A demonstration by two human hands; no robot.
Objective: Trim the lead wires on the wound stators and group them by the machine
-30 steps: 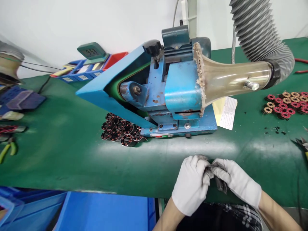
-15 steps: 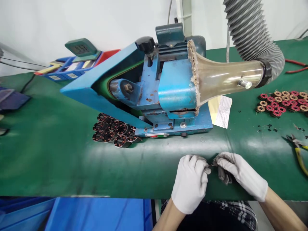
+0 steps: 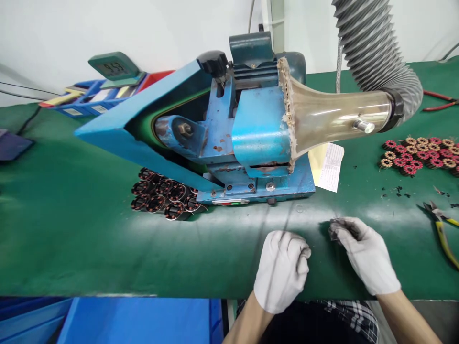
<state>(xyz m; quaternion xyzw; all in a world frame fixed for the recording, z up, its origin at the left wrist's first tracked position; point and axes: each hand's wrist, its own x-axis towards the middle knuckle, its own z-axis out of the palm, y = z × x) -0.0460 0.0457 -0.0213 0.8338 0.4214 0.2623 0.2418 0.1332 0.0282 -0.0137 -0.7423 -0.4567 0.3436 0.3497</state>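
My left hand (image 3: 282, 271), in a white glove, is closed over the front of the green bench (image 3: 89, 248). Whatever its curled fingers hold, if anything, is hidden. To its right, my right hand (image 3: 366, 254) is gloved too, and its blackened fingertips are pinched together just above the bench top. Something small and dark may be between them, but I cannot make it out. A gap separates the two hands. Nearest the right hand are scattered black bits (image 3: 398, 191) and yellow-handled pliers (image 3: 442, 231).
A blue belt sander (image 3: 263, 126) stands behind my hands, joined to a grey hose (image 3: 380, 48). Wound motor stators (image 3: 175, 210) cluster at its left, and red and tan wound cores (image 3: 407, 162) lie right. A paper slip (image 3: 330, 169) lies by the sander. Blue bins (image 3: 139, 320) are below.
My hands, close together before with a thin strand between them, have moved apart. The right hand went right and slightly up; the left stayed nearly in place. The view shifted slightly.
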